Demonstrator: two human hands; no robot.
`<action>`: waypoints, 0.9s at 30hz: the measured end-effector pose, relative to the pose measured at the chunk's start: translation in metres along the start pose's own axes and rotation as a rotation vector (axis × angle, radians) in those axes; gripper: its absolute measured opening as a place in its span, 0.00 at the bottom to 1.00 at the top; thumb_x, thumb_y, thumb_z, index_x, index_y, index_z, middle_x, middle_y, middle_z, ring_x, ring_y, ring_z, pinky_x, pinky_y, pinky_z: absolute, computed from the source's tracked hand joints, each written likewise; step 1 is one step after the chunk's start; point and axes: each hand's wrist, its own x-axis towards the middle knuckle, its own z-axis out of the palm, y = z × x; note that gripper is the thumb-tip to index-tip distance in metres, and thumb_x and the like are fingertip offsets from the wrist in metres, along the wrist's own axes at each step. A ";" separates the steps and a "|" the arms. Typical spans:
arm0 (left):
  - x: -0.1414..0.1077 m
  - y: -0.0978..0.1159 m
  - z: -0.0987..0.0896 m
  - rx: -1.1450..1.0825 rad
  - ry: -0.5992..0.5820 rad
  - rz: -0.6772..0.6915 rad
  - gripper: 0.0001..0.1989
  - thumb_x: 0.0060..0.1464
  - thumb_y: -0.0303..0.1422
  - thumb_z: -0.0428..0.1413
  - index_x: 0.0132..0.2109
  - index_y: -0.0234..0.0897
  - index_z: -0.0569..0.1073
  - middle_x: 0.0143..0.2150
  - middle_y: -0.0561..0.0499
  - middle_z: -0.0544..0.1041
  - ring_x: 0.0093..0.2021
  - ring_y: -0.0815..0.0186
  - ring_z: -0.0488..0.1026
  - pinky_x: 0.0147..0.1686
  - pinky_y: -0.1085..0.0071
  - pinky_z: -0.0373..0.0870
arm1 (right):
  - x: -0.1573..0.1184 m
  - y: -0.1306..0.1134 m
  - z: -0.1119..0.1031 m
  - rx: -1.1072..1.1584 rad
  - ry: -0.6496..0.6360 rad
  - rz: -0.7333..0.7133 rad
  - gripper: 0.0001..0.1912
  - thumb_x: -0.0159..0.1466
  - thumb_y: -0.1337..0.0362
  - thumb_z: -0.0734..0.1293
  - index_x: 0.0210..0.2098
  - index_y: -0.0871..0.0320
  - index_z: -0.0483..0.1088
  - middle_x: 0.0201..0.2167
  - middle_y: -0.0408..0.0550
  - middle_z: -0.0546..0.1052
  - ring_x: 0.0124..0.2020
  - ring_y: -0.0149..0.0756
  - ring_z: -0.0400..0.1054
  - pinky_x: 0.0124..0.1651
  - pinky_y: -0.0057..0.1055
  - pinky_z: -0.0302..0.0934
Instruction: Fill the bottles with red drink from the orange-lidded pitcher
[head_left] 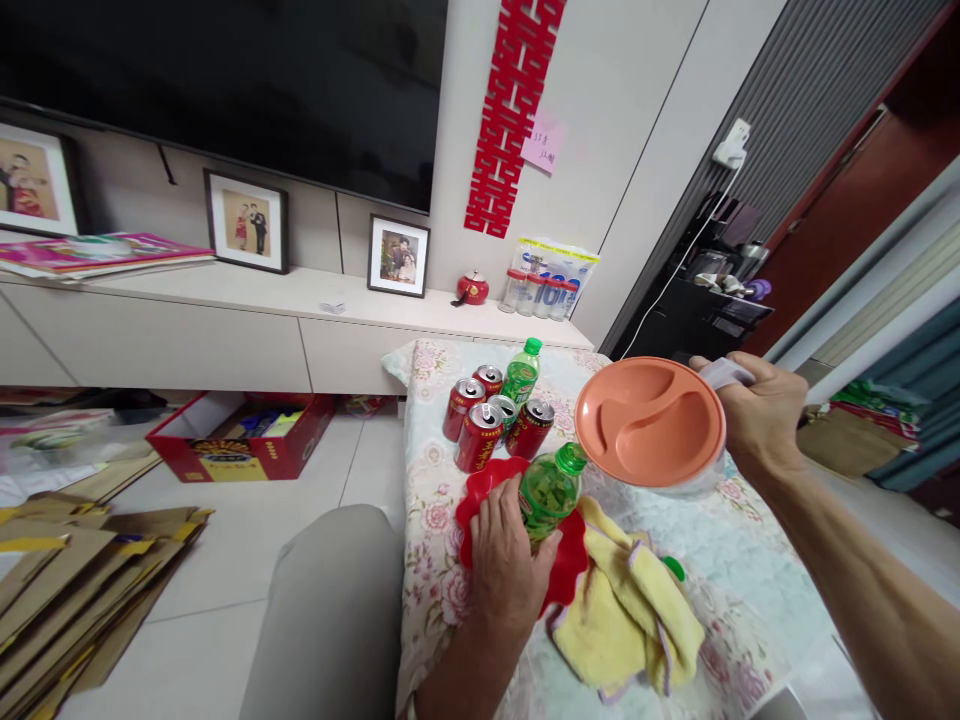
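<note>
Above the flowered surface [429, 490], the orange container [651, 415] is best kept level, the right hand [763, 412] clenching its handle [724, 374]. By the red dish [568, 572], the left hand [506, 552] curls round the nearer green bottle [551, 492], best held upright.

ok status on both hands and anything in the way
Left hand holding green plastic bottle. Right hand gripping round orange-topped container by clear handle. Crumpled yellow cloth, red metal cans near bottle.

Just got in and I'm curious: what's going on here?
A person's left hand grips a green bottle over a scalloped red dish. The right hand holds up an orange-topped container by its handle. Red cans and another green bottle stand beyond; a yellow cloth lies beside the dish.
</note>
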 end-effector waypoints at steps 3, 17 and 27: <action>0.000 0.000 0.000 -0.001 -0.008 -0.010 0.36 0.48 0.27 0.66 0.62 0.34 0.61 0.57 0.37 0.75 0.55 0.47 0.74 0.54 0.49 0.72 | 0.000 0.000 0.000 -0.004 0.000 -0.001 0.23 0.53 0.58 0.71 0.15 0.56 0.53 0.17 0.35 0.50 0.22 0.25 0.44 0.23 0.28 0.38; 0.001 0.000 0.000 -0.005 -0.003 -0.004 0.36 0.48 0.27 0.66 0.62 0.33 0.61 0.56 0.37 0.75 0.55 0.47 0.74 0.54 0.49 0.72 | 0.000 0.001 0.000 0.009 -0.002 -0.004 0.22 0.53 0.60 0.71 0.16 0.56 0.52 0.17 0.35 0.49 0.23 0.25 0.44 0.23 0.28 0.38; 0.000 0.001 0.000 -0.011 -0.005 -0.014 0.35 0.48 0.27 0.66 0.62 0.34 0.62 0.57 0.37 0.75 0.57 0.47 0.73 0.55 0.49 0.71 | 0.000 -0.003 0.000 0.004 0.002 -0.004 0.24 0.52 0.58 0.71 0.15 0.56 0.51 0.17 0.35 0.49 0.22 0.25 0.43 0.23 0.28 0.37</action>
